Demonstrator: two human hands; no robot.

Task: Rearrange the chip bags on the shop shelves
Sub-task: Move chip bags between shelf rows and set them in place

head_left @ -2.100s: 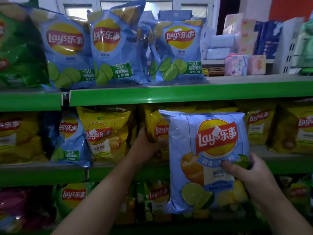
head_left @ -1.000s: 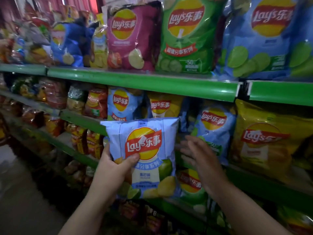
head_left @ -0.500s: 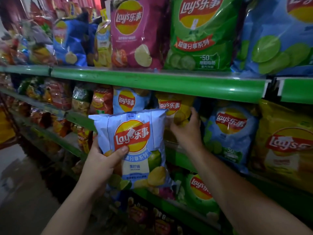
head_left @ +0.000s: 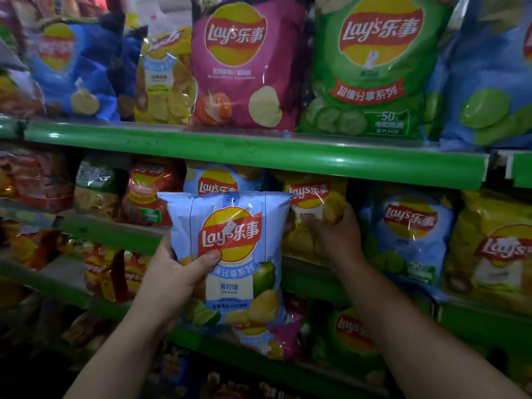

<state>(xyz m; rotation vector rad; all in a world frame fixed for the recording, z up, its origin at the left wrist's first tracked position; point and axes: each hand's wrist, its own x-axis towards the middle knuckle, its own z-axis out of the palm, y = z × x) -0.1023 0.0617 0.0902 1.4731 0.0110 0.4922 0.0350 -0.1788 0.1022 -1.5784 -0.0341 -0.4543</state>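
Down at my lower left the floor (head_left: 26, 378) lies in deep shadow, too dark for me to make out its surface. High up at the back I see something pale and white (head_left: 172, 8), too blurred to name. Just left of it, a red strip (head_left: 113, 2) meets the top of my view.

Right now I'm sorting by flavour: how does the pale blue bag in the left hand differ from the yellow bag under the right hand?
The pale blue bag is off the shelf, the yellow bag on it. The first shows limes, the second only chips. Both carry the Lay's logo.
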